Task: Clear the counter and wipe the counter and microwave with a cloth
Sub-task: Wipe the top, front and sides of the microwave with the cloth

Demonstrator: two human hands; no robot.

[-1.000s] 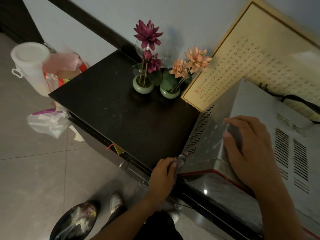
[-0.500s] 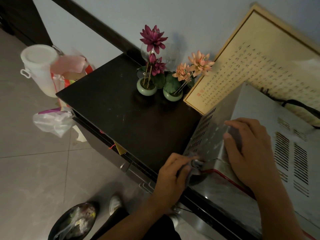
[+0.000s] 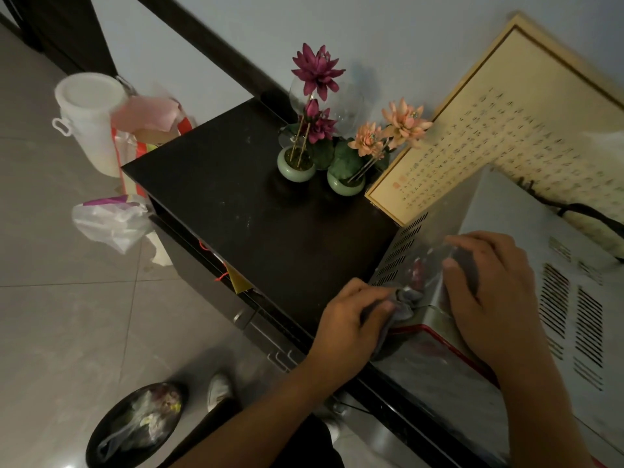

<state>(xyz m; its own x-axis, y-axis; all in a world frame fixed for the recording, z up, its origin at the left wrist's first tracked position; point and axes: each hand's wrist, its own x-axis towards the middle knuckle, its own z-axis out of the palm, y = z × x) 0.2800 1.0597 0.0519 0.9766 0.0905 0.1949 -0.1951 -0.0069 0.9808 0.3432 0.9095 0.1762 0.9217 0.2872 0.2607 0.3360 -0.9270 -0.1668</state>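
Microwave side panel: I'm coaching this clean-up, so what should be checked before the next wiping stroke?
1. Left hand grips the cloth: ok.
2. Cloth touches the microwave at its lower side corner: ok.
3. Right hand rests on the microwave's top edge, steadying it: ok.
4. Flower pots stand apart from the cloth: ok.
5. Counter cleared: not ok; the flower pots and framed calligraphy stand on it.
6. Side panel clean: cannot tell; reflections.
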